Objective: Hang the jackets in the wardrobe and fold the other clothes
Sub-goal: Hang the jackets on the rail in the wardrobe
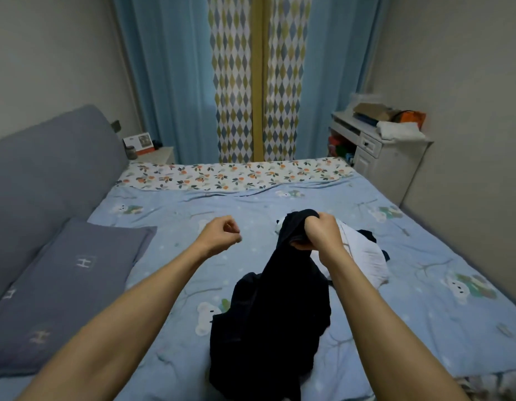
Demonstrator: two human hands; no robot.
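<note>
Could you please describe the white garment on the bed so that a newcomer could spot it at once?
Start at the blue bed with bear prints. Right of its middle, the right hand grips a dark garment. The white garment lies crumpled just behind that wrist, the only pale clothing there.

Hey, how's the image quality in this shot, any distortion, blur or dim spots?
Head view: wide-angle bending bows the walls and curtains; dim, flat room light; the dark garment shows almost no fold detail; the desk clutter looks soft and smeared.
</note>
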